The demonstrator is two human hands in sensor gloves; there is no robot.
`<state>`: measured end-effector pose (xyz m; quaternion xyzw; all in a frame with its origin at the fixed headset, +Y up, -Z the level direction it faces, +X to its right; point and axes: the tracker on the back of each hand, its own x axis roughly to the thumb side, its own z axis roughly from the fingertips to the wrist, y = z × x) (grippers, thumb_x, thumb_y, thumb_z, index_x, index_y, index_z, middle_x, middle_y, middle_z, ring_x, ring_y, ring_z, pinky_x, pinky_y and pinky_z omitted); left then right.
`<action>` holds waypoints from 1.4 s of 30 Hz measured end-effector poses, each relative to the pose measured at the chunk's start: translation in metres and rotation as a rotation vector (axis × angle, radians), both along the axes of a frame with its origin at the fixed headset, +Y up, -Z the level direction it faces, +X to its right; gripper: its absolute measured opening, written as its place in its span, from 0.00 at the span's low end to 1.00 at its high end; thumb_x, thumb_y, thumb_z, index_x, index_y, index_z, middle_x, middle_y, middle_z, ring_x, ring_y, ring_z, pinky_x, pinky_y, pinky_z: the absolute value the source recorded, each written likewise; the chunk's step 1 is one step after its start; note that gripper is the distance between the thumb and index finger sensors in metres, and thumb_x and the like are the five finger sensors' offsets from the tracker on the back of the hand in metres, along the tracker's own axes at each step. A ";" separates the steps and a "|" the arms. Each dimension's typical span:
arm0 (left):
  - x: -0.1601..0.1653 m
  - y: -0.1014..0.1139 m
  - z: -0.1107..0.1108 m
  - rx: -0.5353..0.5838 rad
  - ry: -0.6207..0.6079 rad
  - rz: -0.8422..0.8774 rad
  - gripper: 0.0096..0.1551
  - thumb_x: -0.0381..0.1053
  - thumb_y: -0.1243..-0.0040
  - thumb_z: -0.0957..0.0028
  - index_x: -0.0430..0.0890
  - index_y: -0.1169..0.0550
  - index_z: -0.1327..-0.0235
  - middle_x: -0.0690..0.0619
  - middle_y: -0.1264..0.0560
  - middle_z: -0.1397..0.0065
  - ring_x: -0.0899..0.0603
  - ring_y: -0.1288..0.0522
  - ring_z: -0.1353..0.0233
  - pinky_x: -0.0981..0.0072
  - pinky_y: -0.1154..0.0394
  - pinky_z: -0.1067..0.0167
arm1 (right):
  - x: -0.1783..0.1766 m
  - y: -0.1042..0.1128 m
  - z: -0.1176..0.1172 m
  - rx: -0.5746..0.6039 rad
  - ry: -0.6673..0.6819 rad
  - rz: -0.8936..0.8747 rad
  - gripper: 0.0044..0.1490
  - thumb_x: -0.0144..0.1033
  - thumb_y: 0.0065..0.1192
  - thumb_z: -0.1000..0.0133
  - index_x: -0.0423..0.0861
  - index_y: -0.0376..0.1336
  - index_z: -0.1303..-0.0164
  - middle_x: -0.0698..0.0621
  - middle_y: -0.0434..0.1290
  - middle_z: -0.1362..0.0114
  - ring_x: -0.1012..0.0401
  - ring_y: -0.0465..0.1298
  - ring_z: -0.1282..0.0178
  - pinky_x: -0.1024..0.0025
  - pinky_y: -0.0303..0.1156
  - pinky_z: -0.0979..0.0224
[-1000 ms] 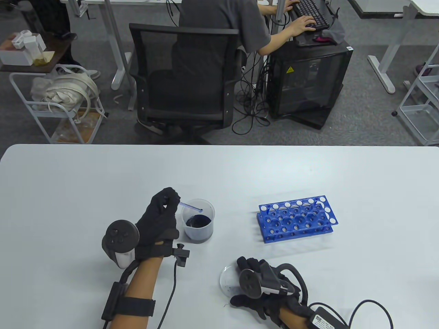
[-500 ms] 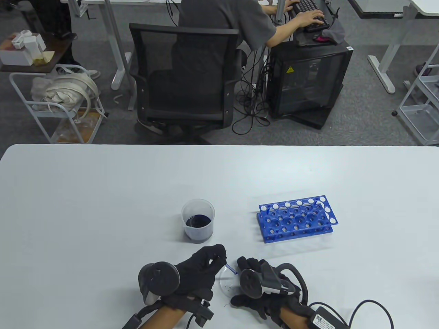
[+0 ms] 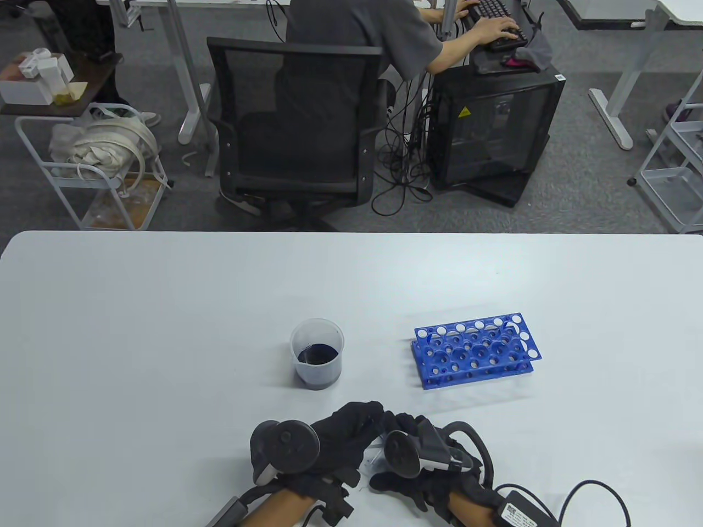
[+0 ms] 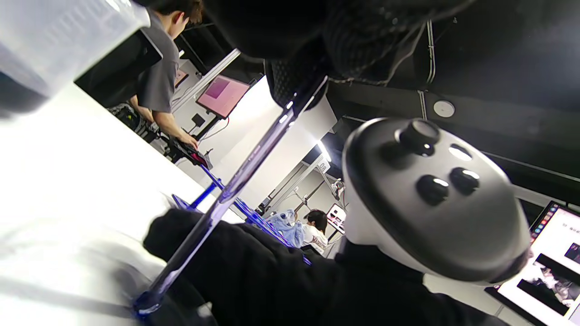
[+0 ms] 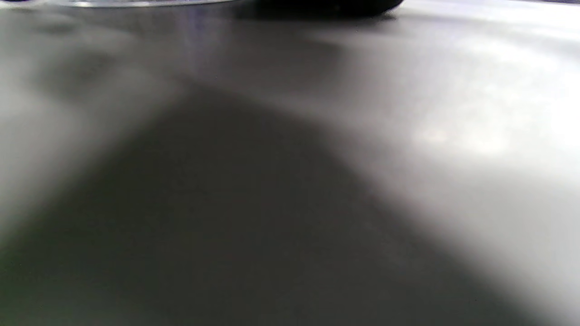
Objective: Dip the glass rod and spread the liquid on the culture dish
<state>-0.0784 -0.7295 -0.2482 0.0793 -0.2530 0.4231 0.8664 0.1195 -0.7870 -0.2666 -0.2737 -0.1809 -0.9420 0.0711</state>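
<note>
- culture dish [image 3: 374, 457] almost fully covered in table view by left hand [image 3: 343, 439] and right hand [image 3: 420, 458]; only a sliver seen between them
- glass rod [image 4: 235, 181] hidden in table view; lower tip blurred in left wrist view, contact with dish cannot be told
- beaker [image 4: 54, 40] cut off at left wrist view's top-left corner
- right wrist view blurred; right hand's grip cannot be told

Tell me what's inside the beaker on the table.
The beaker holds a shallow pool of dark blue liquid at its bottom, and nothing else shows inside. The glass rod is out of it, held in the left hand nearer the table's front edge.
</note>
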 end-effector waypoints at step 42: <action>-0.008 0.002 -0.004 0.030 -0.008 -0.041 0.24 0.55 0.40 0.40 0.55 0.28 0.30 0.53 0.22 0.31 0.54 0.24 0.65 0.64 0.24 0.75 | 0.000 0.000 0.000 -0.002 0.000 0.003 0.70 0.80 0.43 0.54 0.45 0.24 0.23 0.46 0.37 0.19 0.56 0.58 0.36 0.64 0.67 0.40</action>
